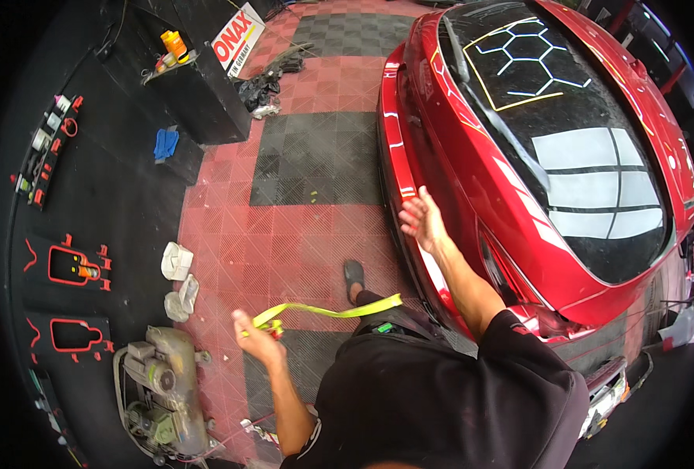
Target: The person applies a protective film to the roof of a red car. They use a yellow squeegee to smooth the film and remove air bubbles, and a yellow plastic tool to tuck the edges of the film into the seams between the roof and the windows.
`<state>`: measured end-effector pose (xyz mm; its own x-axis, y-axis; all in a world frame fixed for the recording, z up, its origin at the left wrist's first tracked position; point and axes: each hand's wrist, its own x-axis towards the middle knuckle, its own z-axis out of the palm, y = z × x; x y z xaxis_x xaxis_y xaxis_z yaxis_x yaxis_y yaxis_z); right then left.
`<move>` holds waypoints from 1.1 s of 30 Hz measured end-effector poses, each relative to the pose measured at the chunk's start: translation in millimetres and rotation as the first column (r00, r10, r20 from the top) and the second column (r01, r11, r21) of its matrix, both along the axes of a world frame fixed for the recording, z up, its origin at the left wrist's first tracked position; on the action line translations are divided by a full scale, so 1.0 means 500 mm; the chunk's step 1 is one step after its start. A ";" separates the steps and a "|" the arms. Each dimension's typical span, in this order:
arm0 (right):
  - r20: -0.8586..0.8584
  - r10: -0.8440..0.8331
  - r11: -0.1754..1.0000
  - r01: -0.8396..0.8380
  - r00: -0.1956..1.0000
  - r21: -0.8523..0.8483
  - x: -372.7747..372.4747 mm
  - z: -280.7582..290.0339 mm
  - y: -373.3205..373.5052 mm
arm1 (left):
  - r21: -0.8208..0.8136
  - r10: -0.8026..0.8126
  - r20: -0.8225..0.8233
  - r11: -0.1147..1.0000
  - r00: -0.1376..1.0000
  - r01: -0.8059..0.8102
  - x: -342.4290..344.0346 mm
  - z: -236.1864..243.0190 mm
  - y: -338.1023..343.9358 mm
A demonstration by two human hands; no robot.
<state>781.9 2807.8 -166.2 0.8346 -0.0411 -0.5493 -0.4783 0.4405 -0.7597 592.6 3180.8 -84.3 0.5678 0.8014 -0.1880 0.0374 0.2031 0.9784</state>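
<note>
My left hand (258,341), held out over the floor on the left, is closed on a long strip of yellow-green tape (323,312). The tape is bunched up by the fingers, and its flat free end trails right, in front of my body. Farther forward, my right hand (425,220) is open with its fingers stretched out, and I see nothing in it. It is right by the rear bumper (401,160) of a red car (472,168); whether it touches the bumper I cannot tell.
An air compressor (163,383) stands at the lower left, with white containers (177,262) beyond it. A black cabinet (206,98) bears an orange bottle (174,44). Black plastic (259,90) lies on the red and grey tiled floor (315,242). Tool holders (78,266) line the dark left wall.
</note>
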 end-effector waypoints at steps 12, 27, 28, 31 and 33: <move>0.253 -0.843 0.536 0.704 0.475 0.466 0.492 -0.017 0.027 | -0.235 0.007 -0.590 0.955 0.808 -0.180 0.163 -0.299 0.407; 0.168 -0.984 0.058 0.772 -0.063 0.633 0.639 -0.041 0.019 | -0.155 -0.501 -0.658 0.821 0.563 0.550 1.050 -0.338 0.570; 0.127 -0.979 -0.036 0.753 -0.158 0.657 0.662 -0.027 0.018 | -0.148 -0.533 -0.651 0.787 0.540 0.599 1.118 -0.341 0.588; 0.043 -0.857 -0.366 0.667 -0.513 0.649 0.694 0.036 0.027 | -0.113 -0.608 -0.638 0.681 0.473 0.723 1.288 -0.331 0.639; 0.016 -0.754 -0.481 0.568 -0.657 0.668 0.692 0.063 0.023 | -0.097 -0.627 -0.644 0.635 0.438 0.767 1.385 -0.329 0.666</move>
